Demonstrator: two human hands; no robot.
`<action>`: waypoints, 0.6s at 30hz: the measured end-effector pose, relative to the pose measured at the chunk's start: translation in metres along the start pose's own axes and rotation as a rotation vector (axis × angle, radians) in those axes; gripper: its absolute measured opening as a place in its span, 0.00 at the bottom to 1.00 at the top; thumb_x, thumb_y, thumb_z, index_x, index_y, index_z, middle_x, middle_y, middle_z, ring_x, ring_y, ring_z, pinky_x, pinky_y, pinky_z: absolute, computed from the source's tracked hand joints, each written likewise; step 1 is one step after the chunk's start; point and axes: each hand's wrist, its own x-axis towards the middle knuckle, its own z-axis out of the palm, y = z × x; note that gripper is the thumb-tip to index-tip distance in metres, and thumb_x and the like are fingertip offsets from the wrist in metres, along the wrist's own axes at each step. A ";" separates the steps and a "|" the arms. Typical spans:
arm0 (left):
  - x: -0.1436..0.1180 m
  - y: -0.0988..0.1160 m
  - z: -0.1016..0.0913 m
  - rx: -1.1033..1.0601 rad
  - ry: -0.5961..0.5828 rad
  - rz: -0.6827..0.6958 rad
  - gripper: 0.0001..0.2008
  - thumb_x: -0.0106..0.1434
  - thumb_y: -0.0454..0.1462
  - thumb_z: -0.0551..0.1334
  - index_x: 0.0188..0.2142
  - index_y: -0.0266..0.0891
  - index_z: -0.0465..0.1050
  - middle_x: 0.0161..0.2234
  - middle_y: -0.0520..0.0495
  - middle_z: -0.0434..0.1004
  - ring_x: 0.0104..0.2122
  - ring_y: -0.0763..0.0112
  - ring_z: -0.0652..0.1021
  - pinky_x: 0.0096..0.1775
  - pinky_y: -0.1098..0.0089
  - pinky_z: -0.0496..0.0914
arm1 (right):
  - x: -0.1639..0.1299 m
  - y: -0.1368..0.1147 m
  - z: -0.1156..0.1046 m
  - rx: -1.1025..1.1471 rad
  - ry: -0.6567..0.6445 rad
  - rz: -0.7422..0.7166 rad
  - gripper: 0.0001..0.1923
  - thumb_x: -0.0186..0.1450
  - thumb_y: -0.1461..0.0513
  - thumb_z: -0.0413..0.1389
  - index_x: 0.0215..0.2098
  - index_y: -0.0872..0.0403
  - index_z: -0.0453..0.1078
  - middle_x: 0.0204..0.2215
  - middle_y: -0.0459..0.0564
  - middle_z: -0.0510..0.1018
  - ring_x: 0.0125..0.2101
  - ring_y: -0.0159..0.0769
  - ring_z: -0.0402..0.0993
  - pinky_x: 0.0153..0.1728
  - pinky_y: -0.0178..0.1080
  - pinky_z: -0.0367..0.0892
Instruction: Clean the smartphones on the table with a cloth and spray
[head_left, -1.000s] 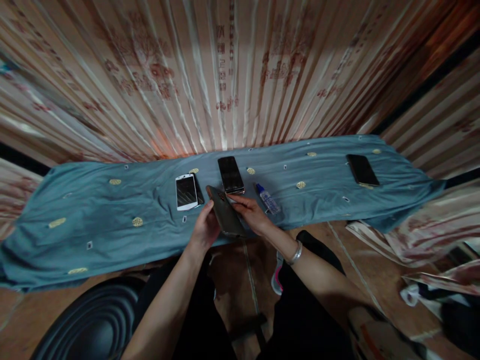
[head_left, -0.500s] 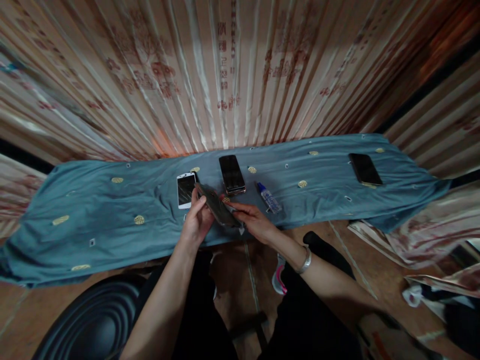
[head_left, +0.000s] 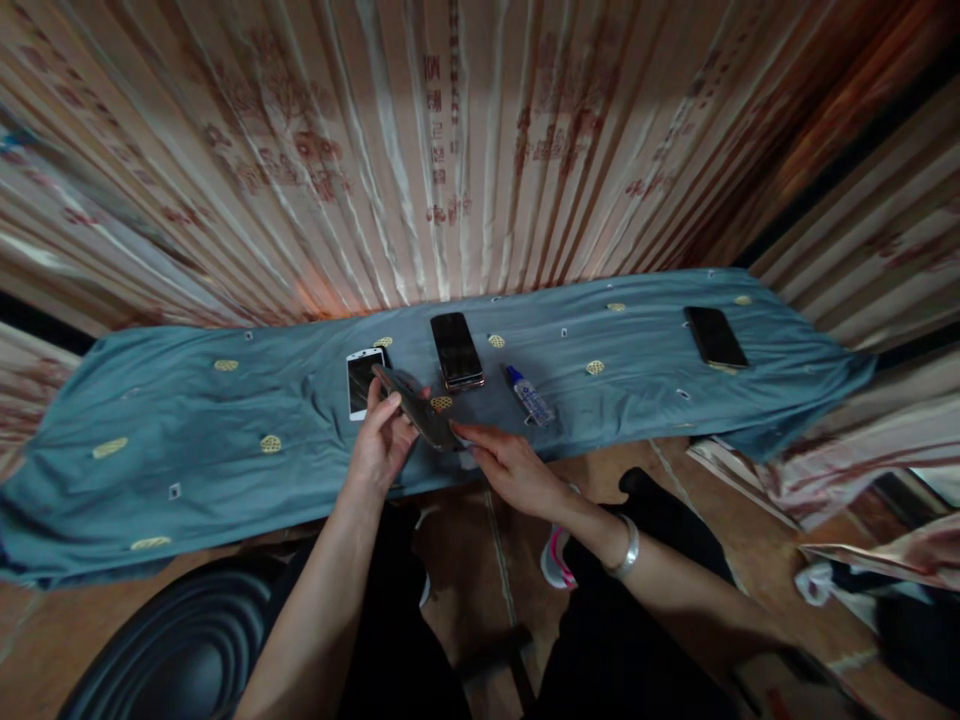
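A small clear plastic bottle with a blue cap (head_left: 530, 396) lies on its side on the blue-grey embroidered cloth (head_left: 187, 420), just right of the black smartphone with a copper edge (head_left: 455, 350); what is inside the bottle cannot be made out.

The dark grey slim phone (head_left: 416, 405) sits tilted just in front of that black smartphone, lifted off the cloth and held between both hands. Its far end overlaps the near right corner of the white-framed smartphone (head_left: 361, 381), which lies flat just left of the black smartphone.

The left hand (head_left: 381, 445) is half curled, thumb and fingers pinching the dark grey phone's left edge from below. The right hand (head_left: 510, 465) is flatter, fingers stretched out, with the fingertips (head_left: 463, 431) touching the phone's near right end; how firmly it grips cannot be told. A silver metal bangle (head_left: 627, 546) circles the right wrist.

Well right of the black smartphone, another dark flat smartphone (head_left: 715, 336) lies on the cloth. Behind the black smartphone hangs a pleated cream curtain with red print (head_left: 450, 150).
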 end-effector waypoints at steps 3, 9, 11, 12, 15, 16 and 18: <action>-0.002 -0.007 0.005 0.001 -0.052 -0.036 0.23 0.50 0.37 0.69 0.47 0.45 0.69 0.39 0.50 0.82 0.44 0.57 0.81 0.48 0.57 0.73 | 0.001 -0.005 -0.003 -0.113 0.032 -0.128 0.27 0.65 0.70 0.44 0.59 0.52 0.67 0.57 0.52 0.73 0.56 0.38 0.69 0.59 0.47 0.64; -0.009 -0.019 0.015 0.073 -0.136 -0.101 0.24 0.51 0.37 0.68 0.49 0.44 0.71 0.41 0.48 0.81 0.43 0.60 0.80 0.45 0.63 0.72 | 0.015 0.002 -0.003 -0.207 0.118 -0.210 0.26 0.63 0.71 0.44 0.57 0.54 0.69 0.58 0.55 0.69 0.58 0.41 0.65 0.60 0.50 0.62; -0.012 -0.021 0.017 0.065 -0.138 -0.128 0.25 0.51 0.36 0.67 0.50 0.45 0.71 0.42 0.48 0.81 0.41 0.63 0.80 0.44 0.65 0.72 | 0.020 0.008 -0.003 -0.221 0.136 -0.193 0.26 0.63 0.71 0.45 0.57 0.54 0.69 0.58 0.55 0.70 0.57 0.42 0.66 0.60 0.51 0.62; -0.013 -0.022 0.018 0.059 -0.136 -0.142 0.25 0.52 0.36 0.67 0.51 0.45 0.71 0.42 0.49 0.80 0.40 0.63 0.80 0.44 0.65 0.72 | 0.023 0.011 -0.003 -0.221 0.142 -0.186 0.26 0.63 0.71 0.45 0.57 0.53 0.69 0.58 0.55 0.70 0.57 0.42 0.66 0.60 0.51 0.62; -0.018 -0.024 0.020 0.050 -0.125 -0.188 0.25 0.52 0.34 0.66 0.51 0.45 0.71 0.42 0.50 0.80 0.39 0.65 0.80 0.44 0.66 0.71 | 0.030 0.020 -0.003 -0.209 0.159 -0.174 0.27 0.63 0.71 0.46 0.57 0.51 0.69 0.58 0.54 0.70 0.57 0.42 0.66 0.60 0.51 0.61; -0.019 -0.025 0.021 0.047 -0.122 -0.199 0.25 0.52 0.34 0.66 0.51 0.45 0.71 0.42 0.50 0.80 0.39 0.66 0.79 0.44 0.66 0.71 | 0.032 0.022 -0.003 -0.200 0.166 -0.169 0.27 0.63 0.71 0.46 0.57 0.51 0.69 0.57 0.54 0.70 0.57 0.42 0.66 0.60 0.51 0.61; -0.020 -0.026 0.023 0.040 -0.119 -0.214 0.24 0.52 0.33 0.66 0.51 0.45 0.71 0.40 0.51 0.80 0.36 0.68 0.79 0.42 0.68 0.71 | 0.035 0.026 -0.003 -0.178 0.175 -0.153 0.26 0.62 0.71 0.47 0.57 0.52 0.70 0.57 0.54 0.71 0.57 0.41 0.67 0.60 0.49 0.61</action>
